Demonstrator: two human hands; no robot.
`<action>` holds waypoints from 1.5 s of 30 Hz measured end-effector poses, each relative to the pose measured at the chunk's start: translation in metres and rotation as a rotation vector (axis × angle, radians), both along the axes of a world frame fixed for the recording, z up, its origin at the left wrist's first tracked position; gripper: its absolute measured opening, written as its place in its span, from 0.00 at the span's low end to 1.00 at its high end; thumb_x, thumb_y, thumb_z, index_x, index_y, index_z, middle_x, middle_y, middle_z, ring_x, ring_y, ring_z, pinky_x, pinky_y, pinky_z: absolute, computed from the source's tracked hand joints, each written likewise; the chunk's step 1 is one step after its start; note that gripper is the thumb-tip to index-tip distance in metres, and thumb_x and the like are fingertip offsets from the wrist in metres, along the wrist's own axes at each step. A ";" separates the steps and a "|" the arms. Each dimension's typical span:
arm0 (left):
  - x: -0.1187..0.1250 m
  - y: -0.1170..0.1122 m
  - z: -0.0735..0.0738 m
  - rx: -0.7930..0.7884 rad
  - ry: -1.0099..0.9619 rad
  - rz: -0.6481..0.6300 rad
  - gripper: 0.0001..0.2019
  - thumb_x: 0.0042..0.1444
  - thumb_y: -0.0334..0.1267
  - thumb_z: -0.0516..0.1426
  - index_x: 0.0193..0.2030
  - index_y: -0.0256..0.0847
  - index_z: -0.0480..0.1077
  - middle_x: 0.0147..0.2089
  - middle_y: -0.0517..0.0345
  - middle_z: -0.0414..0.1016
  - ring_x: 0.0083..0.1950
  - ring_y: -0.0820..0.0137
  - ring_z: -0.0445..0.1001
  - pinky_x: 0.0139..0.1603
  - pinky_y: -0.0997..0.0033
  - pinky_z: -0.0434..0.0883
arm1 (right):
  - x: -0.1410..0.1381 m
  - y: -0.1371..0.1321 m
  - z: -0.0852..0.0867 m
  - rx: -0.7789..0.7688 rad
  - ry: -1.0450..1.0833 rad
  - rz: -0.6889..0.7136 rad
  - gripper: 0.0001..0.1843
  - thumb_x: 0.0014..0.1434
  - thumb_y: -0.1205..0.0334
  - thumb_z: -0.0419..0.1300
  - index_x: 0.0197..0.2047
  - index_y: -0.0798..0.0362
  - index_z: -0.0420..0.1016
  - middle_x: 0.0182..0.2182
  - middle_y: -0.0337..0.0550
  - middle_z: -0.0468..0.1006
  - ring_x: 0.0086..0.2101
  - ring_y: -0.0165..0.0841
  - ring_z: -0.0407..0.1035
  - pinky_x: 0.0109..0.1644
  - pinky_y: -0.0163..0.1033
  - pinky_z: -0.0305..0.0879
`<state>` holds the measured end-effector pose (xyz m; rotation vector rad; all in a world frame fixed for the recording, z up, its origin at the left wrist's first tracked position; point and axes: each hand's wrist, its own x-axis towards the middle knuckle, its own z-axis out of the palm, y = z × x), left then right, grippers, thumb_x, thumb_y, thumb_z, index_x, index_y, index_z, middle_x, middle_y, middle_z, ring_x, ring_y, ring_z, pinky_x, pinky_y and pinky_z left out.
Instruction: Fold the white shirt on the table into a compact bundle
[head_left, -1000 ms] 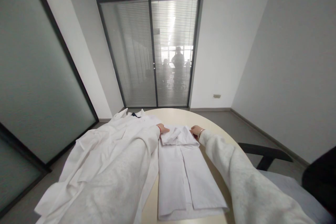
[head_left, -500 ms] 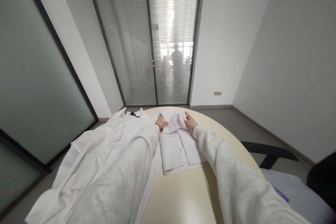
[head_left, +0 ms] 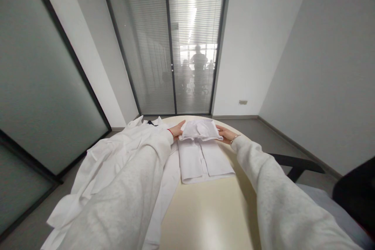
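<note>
A folded white shirt (head_left: 191, 160) lies at the far side of the round table, its upper end doubled over toward me. My left hand (head_left: 177, 129) grips the left edge of that folded upper part, a red string around the wrist. At the opposite edge, my right hand (head_left: 225, 133) holds the cloth between thumb and fingers, and a bracelet shows at the wrist. Some fingertips of both hands are hidden by the fabric. Left of the folded shirt, a heap of loose white garments (head_left: 117, 160) spreads out, partly covered by my left sleeve.
The pale round table (head_left: 205, 215) carries the clothes, some of which hang over its left edge. A chair with a black armrest (head_left: 295, 163) stands at the right. Behind the table is a glass door with blinds (head_left: 152, 54), with people's silhouettes beyond it.
My hands have moved apart to the two sides of the shirt's upper part. That part, crumpled before, is now spread wider and flatter between them.
</note>
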<state>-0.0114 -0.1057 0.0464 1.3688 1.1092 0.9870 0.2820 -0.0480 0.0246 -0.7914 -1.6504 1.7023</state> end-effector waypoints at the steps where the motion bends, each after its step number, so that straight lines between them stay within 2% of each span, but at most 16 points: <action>1: -0.003 -0.008 0.000 -0.067 -0.005 -0.103 0.47 0.32 0.28 0.65 0.62 0.44 0.54 0.57 0.48 0.65 0.50 0.60 0.69 0.45 0.66 0.70 | 0.003 -0.008 -0.005 -0.035 -0.019 0.058 0.37 0.38 0.74 0.57 0.55 0.52 0.62 0.41 0.44 0.76 0.35 0.31 0.71 0.39 0.35 0.68; 3: -0.007 -0.021 -0.002 -0.244 0.023 -0.298 0.42 0.30 0.25 0.65 0.57 0.45 0.62 0.51 0.52 0.70 0.49 0.59 0.70 0.44 0.66 0.70 | 0.008 -0.021 -0.014 -0.110 -0.065 0.130 0.36 0.35 0.75 0.58 0.52 0.53 0.65 0.42 0.45 0.76 0.36 0.32 0.71 0.38 0.34 0.69; 6: -0.008 -0.032 -0.005 -0.435 0.118 -0.398 0.37 0.28 0.24 0.65 0.51 0.44 0.68 0.42 0.58 0.74 0.45 0.61 0.72 0.43 0.67 0.70 | 0.015 -0.032 -0.020 -0.207 -0.133 0.168 0.34 0.35 0.75 0.58 0.50 0.51 0.67 0.41 0.43 0.76 0.37 0.33 0.72 0.41 0.37 0.69; 12: -0.006 -0.039 0.005 -0.441 0.132 -0.502 0.35 0.32 0.26 0.66 0.52 0.44 0.68 0.38 0.60 0.75 0.39 0.69 0.73 0.39 0.75 0.70 | 0.025 -0.048 0.002 -0.215 -0.105 0.241 0.30 0.39 0.74 0.60 0.49 0.51 0.69 0.43 0.41 0.76 0.37 0.30 0.72 0.43 0.34 0.68; 14: -0.006 -0.042 0.008 -0.493 0.176 -0.512 0.35 0.32 0.26 0.66 0.53 0.44 0.67 0.37 0.61 0.75 0.38 0.69 0.74 0.38 0.74 0.71 | 0.026 -0.054 0.006 -0.238 -0.138 0.272 0.29 0.39 0.74 0.61 0.48 0.52 0.71 0.43 0.43 0.76 0.37 0.31 0.72 0.43 0.34 0.68; 17: -0.007 -0.049 0.006 -0.551 0.215 -0.500 0.36 0.33 0.26 0.66 0.53 0.44 0.67 0.36 0.61 0.75 0.37 0.68 0.74 0.36 0.72 0.72 | 0.024 -0.062 0.002 -0.278 -0.212 0.278 0.28 0.38 0.75 0.62 0.46 0.54 0.72 0.40 0.44 0.76 0.37 0.32 0.72 0.45 0.38 0.69; 22: -0.007 -0.061 -0.005 -0.573 0.163 -0.392 0.35 0.33 0.27 0.66 0.52 0.47 0.67 0.36 0.60 0.75 0.38 0.66 0.75 0.37 0.68 0.73 | 0.020 -0.067 -0.006 -0.226 -0.290 0.121 0.32 0.38 0.73 0.64 0.50 0.51 0.70 0.41 0.44 0.75 0.38 0.34 0.72 0.43 0.38 0.70; 27: -0.008 -0.065 -0.011 -0.582 0.147 -0.394 0.26 0.33 0.26 0.65 0.45 0.42 0.71 0.33 0.59 0.76 0.36 0.66 0.75 0.37 0.66 0.73 | 0.017 -0.068 -0.009 -0.218 -0.373 -0.025 0.49 0.37 0.69 0.68 0.62 0.44 0.53 0.44 0.45 0.74 0.35 0.34 0.72 0.35 0.38 0.72; 30: -0.008 -0.068 -0.007 -0.534 0.063 -0.389 0.22 0.34 0.26 0.65 0.41 0.39 0.72 0.35 0.58 0.76 0.38 0.67 0.75 0.41 0.70 0.72 | 0.015 -0.068 -0.009 -0.221 -0.393 -0.027 0.56 0.35 0.68 0.69 0.65 0.47 0.44 0.48 0.50 0.70 0.36 0.36 0.71 0.35 0.38 0.71; 33: -0.008 -0.074 0.002 -0.474 -0.049 -0.386 0.23 0.35 0.28 0.66 0.43 0.38 0.71 0.39 0.57 0.75 0.42 0.68 0.74 0.45 0.71 0.70 | 0.017 -0.070 -0.007 -0.190 -0.381 -0.026 0.60 0.34 0.67 0.69 0.66 0.51 0.40 0.52 0.54 0.67 0.38 0.37 0.71 0.37 0.38 0.71; 35: -0.007 -0.080 0.008 -0.528 -0.026 -0.426 0.24 0.33 0.28 0.67 0.42 0.38 0.71 0.40 0.56 0.75 0.43 0.66 0.74 0.46 0.68 0.70 | 0.019 -0.072 -0.005 -0.179 -0.347 -0.012 0.59 0.35 0.66 0.69 0.66 0.51 0.40 0.52 0.54 0.66 0.40 0.37 0.70 0.40 0.38 0.70; 37: -0.007 -0.086 0.011 -0.621 0.040 -0.505 0.25 0.31 0.29 0.68 0.41 0.38 0.71 0.37 0.56 0.76 0.41 0.63 0.75 0.45 0.62 0.71 | 0.021 -0.074 -0.004 -0.186 -0.341 0.008 0.59 0.35 0.66 0.69 0.66 0.52 0.40 0.52 0.54 0.67 0.41 0.38 0.70 0.42 0.39 0.70; 41: -0.009 -0.088 0.010 -0.727 0.147 -0.625 0.23 0.35 0.36 0.67 0.42 0.41 0.69 0.33 0.56 0.76 0.40 0.60 0.76 0.42 0.55 0.73 | 0.025 -0.073 -0.005 -0.265 -0.397 0.028 0.65 0.31 0.68 0.70 0.66 0.50 0.34 0.51 0.56 0.68 0.40 0.41 0.71 0.38 0.43 0.71; 43: -0.012 -0.080 0.008 -0.708 0.182 -0.589 0.19 0.39 0.41 0.66 0.38 0.40 0.69 0.34 0.52 0.77 0.39 0.60 0.76 0.38 0.57 0.73 | 0.027 -0.068 -0.004 -0.303 -0.436 0.043 0.69 0.27 0.69 0.71 0.66 0.48 0.32 0.48 0.54 0.70 0.37 0.43 0.72 0.35 0.45 0.71; 45: -0.015 -0.066 0.005 -0.653 0.255 -0.449 0.16 0.42 0.47 0.63 0.33 0.38 0.68 0.33 0.47 0.77 0.37 0.60 0.76 0.33 0.61 0.73 | 0.026 -0.060 -0.002 -0.285 -0.513 0.016 0.70 0.26 0.67 0.72 0.65 0.48 0.31 0.43 0.51 0.74 0.34 0.43 0.72 0.32 0.46 0.70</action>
